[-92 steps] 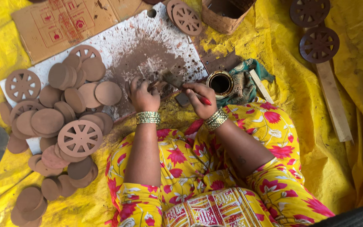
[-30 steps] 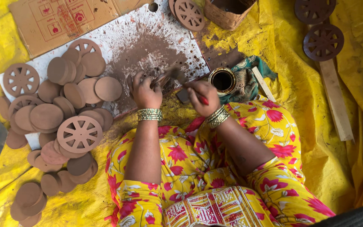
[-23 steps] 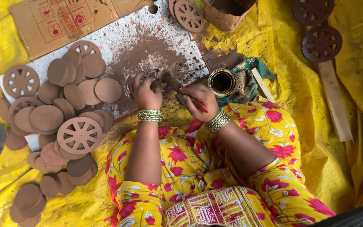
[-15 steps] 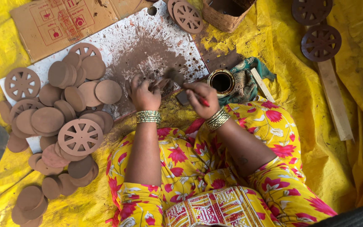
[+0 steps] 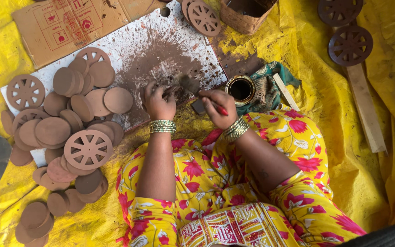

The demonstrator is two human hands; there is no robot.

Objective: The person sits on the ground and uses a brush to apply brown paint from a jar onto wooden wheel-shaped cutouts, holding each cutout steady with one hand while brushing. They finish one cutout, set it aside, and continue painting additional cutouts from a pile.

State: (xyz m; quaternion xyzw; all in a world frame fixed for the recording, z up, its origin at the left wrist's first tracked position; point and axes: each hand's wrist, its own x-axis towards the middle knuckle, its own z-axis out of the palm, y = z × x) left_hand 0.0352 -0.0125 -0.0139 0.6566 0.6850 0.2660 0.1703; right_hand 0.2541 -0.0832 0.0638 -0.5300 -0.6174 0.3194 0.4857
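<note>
Our right hand (image 5: 219, 106) grips a red brush (image 5: 196, 89); our left hand (image 5: 159, 101) pinches a small brown piece (image 5: 173, 89) over the paint-splashed board (image 5: 161, 50).

A bright yellow tarpaulin (image 5: 380, 91) fills most of the frame. The clay discs (image 5: 53, 130) and spoked wheels (image 5: 88, 149) at the left are a flat reddish brown; the two wheels (image 5: 349, 45) at the upper right are darker brown. The white board (image 5: 115, 45) is spattered with brown. The brush (image 5: 202, 93) has a red handle. The dress (image 5: 216, 183) is yellow with pink-red flowers. Gold-coloured bangles (image 5: 162, 126) ring both wrists. The cloth (image 5: 268, 87) right of centre is green, the cardboard (image 5: 69, 23) tan with red print.
</note>
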